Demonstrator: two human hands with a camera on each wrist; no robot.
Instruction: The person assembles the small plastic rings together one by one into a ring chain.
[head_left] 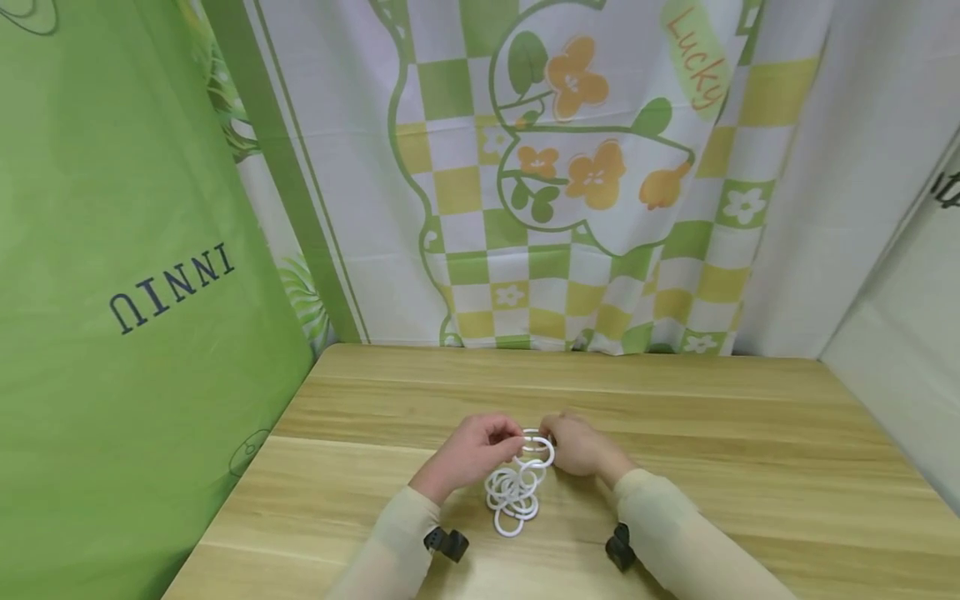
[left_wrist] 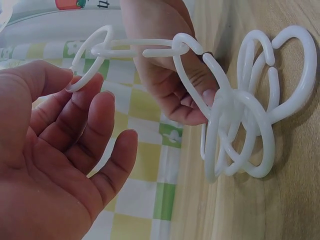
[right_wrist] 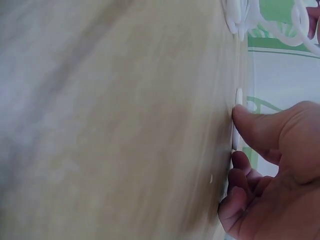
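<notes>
My left hand (head_left: 472, 450) pinches a white plastic ring (left_wrist: 87, 80) between thumb and forefinger, its other fingers loosely bent. That ring is the raised end of a chain of split rings; more linked rings (left_wrist: 270, 150) run down from it into a heap on the table. Beyond the heap, my right hand (head_left: 581, 446) is low at the tabletop. Its thumb and fingertips hold another white ring (right_wrist: 236, 137) lying flat there, seen edge-on in the right wrist view. In the head view, the raised ring partly overlaps this flat one.
The wood-grain table (head_left: 675, 400) carries the ring heap near its front middle. A patterned curtain (head_left: 607, 292) hangs along the back edge, and a green cloth (head_left: 150, 375) borders the left side. Small black cameras (head_left: 620, 547) are strapped to both wrists.
</notes>
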